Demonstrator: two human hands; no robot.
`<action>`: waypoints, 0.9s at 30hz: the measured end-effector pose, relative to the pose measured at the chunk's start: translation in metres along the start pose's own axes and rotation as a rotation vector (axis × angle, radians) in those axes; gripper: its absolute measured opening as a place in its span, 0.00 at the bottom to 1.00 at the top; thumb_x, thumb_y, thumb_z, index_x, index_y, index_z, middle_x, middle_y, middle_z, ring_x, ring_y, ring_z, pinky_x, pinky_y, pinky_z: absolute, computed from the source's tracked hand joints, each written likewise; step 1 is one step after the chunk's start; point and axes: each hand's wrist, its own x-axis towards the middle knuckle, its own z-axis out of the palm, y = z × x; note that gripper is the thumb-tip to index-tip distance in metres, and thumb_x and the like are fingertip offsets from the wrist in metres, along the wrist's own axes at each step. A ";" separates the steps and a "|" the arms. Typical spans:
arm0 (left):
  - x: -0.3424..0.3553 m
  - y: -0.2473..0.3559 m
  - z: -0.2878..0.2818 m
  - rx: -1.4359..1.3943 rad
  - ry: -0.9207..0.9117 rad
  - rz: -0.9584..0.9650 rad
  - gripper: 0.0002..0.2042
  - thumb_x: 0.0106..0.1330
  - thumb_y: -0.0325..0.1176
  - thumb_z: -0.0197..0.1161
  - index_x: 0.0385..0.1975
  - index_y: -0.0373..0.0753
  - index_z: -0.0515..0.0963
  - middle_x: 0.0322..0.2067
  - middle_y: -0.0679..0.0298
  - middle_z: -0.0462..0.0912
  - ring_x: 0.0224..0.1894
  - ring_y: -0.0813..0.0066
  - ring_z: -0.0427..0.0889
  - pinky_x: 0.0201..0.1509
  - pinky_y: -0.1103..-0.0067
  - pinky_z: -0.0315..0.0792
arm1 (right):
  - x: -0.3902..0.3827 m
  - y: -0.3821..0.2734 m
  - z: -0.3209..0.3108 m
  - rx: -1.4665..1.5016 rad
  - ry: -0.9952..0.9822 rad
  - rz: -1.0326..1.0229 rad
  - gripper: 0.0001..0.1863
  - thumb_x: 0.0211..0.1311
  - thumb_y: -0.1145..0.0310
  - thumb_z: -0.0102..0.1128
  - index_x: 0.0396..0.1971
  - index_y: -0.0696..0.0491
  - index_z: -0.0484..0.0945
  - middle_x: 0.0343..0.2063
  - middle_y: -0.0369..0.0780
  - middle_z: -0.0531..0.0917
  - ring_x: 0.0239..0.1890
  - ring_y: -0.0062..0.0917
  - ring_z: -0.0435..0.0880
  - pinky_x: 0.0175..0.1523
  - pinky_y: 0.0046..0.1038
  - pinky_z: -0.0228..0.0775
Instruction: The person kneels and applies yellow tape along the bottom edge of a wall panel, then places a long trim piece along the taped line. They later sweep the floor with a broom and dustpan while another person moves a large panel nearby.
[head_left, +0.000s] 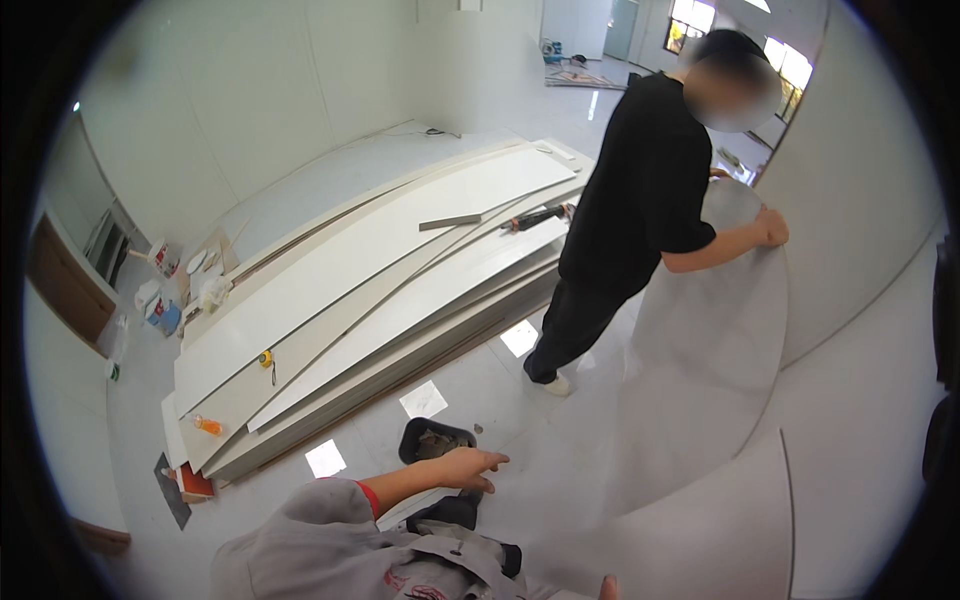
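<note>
My left hand (468,468) reaches out over the floor with its fingers apart and holds nothing. Below and beside it is a black tub (410,440) with grey-brown scraps or mortar in it. Only a thumb of my right hand (608,588) shows at the lower edge, against a large pale grey panel (690,530); its other fingers are hidden. Farther off, a co-worker in black (640,170) leans over another pale, curved sheet (710,320), both hands at its far end by the wall.
A low stack of long white boards (350,290) fills the left middle. On it lie a yellow tape measure (265,358), an orange bottle (207,425), a short grey strip (450,222) and a dark tool (537,218). Buckets (160,258) stand at the far left; a wall (860,200) rises at right.
</note>
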 end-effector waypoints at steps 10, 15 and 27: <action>0.069 0.028 -0.063 -0.273 0.392 0.216 0.64 0.40 0.49 0.83 0.72 0.29 0.43 0.70 0.39 0.54 0.71 0.45 0.58 0.72 0.65 0.58 | 0.251 -0.156 0.002 0.173 0.033 -0.679 0.14 0.53 0.64 0.66 0.38 0.51 0.77 0.32 0.42 0.81 0.37 0.40 0.83 0.41 0.35 0.75; 0.103 -0.036 -0.103 -0.140 0.881 0.065 0.66 0.34 0.47 0.86 0.71 0.29 0.46 0.67 0.42 0.60 0.70 0.48 0.61 0.72 0.64 0.58 | 0.338 -0.207 -0.002 0.506 -0.057 -0.732 0.14 0.51 0.64 0.67 0.31 0.54 0.73 0.26 0.40 0.77 0.29 0.39 0.82 0.31 0.34 0.73; 0.067 -0.016 -0.208 -0.109 1.340 -0.110 0.75 0.29 0.65 0.82 0.73 0.31 0.40 0.72 0.45 0.47 0.75 0.51 0.50 0.75 0.62 0.51 | 0.480 -0.309 0.008 0.978 -0.233 -0.981 0.17 0.65 0.63 0.57 0.20 0.60 0.74 0.16 0.44 0.74 0.17 0.34 0.74 0.25 0.32 0.67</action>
